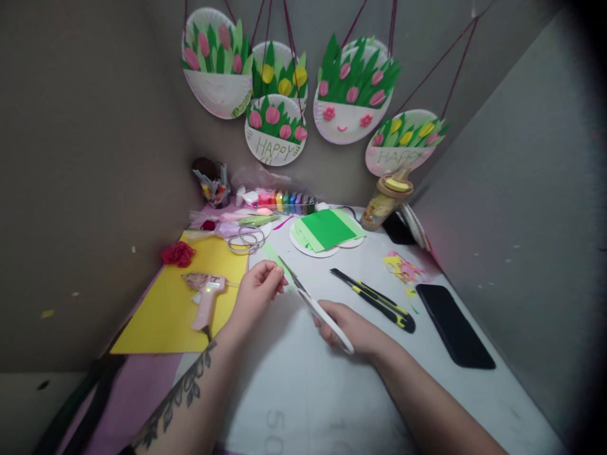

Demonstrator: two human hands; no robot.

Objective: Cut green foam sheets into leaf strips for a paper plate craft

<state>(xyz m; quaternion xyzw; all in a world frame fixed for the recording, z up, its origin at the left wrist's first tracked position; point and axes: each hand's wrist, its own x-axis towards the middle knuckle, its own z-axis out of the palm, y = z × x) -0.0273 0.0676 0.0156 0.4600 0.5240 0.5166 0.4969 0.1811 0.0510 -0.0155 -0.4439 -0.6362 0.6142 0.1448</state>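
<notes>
My right hand [346,325] is wrapped round a pair of white-handled scissors [331,321]. Their blades point up and left, alongside a narrow light green paper strip [274,254]. The strip's lower part is close to the fingertips of my left hand [260,285], which are pinched on it. Whether the blades bite into the paper is too small to tell. Right of the scissors lies a black and yellow utility knife [374,298]. A pink glue gun [208,300] rests on a yellow sheet [159,316] left of my left hand.
Green paper sheets [327,229] lie on white paper plates [315,251] at the back. A black phone [453,325], pink and yellow scraps [408,268], a lidded cup [385,203] and red yarn [179,254] sit around. Decorated plates [353,95] hang on the wall.
</notes>
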